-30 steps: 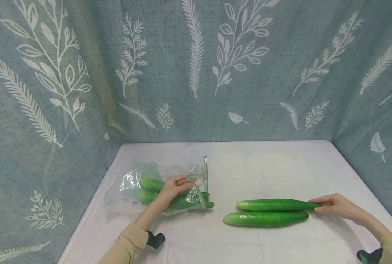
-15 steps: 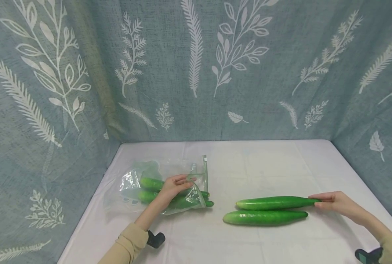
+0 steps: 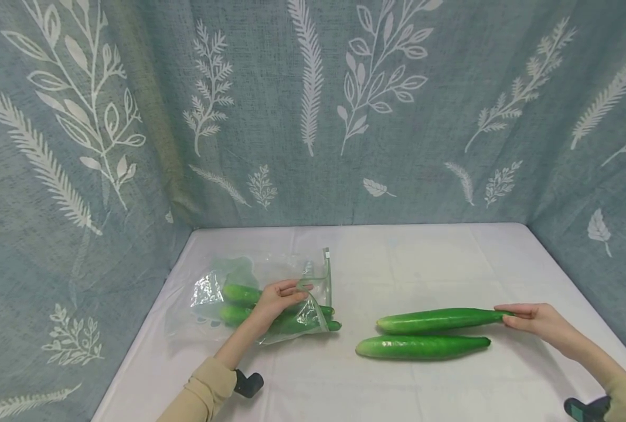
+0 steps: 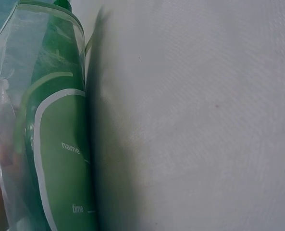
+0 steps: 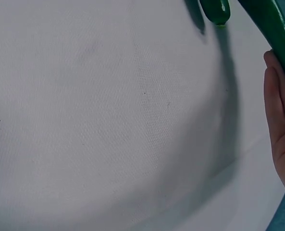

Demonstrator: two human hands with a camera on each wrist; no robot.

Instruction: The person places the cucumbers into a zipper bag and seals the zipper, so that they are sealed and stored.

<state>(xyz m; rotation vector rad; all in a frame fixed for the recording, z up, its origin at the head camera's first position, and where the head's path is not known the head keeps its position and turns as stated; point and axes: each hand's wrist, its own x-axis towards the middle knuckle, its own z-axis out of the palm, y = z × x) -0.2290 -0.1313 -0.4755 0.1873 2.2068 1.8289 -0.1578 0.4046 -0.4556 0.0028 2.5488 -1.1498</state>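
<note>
My left hand (image 3: 280,300) pinches the mouth edge of a clear zip bag (image 3: 207,328) lying on the left of the table. Inside the bag are cucumbers (image 3: 234,315), their narrow ends poking out toward its opening on the right. In the left wrist view the bag's green printed label (image 4: 65,159) reads "name" and "time" over one cucumber. On the right, my right hand (image 3: 540,322) pinches the thin end of another cucumber (image 3: 439,320) between thumb and fingers, that end tilted up. A further cucumber (image 3: 424,347) lies in front of it.
A white cloth covers the table (image 3: 397,264). Blue-grey curtains (image 3: 344,176) with white leaf prints stand behind it and at both sides. Dark wrist-camera mounts (image 3: 249,384) hang at both sleeves, close above the cloth.
The right hand has raised its end of the cucumber a little, widening the gap to the one in front. The left hand and the bag look the same.
</note>
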